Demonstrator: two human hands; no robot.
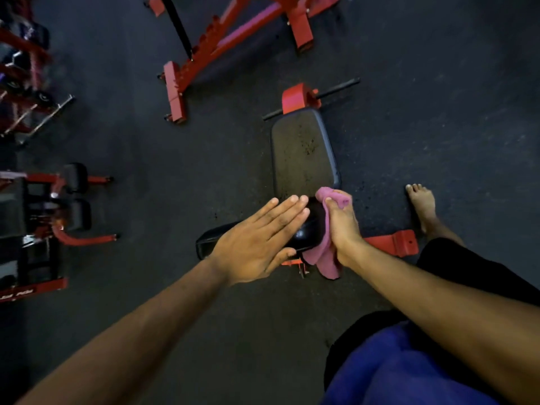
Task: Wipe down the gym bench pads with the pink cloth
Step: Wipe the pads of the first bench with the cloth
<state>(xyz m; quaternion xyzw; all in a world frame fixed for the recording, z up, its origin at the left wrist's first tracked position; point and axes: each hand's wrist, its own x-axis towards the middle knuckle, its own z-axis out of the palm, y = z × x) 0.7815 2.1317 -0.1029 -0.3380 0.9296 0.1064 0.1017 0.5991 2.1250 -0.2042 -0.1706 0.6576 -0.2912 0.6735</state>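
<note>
centre frame: right hand (342, 226) grips pink cloth (327, 258) against black bench pad (304, 232); left hand (260, 244) rests flat, fingers straight, holding nothing.

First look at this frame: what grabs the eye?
The pink cloth, bright against the dark floor, gripped by the right hand at centre and draped over the near black bench pad. The left hand lies flat on that pad. Beyond them the longer pad looks speckled, and red frames stand at the top.
</note>
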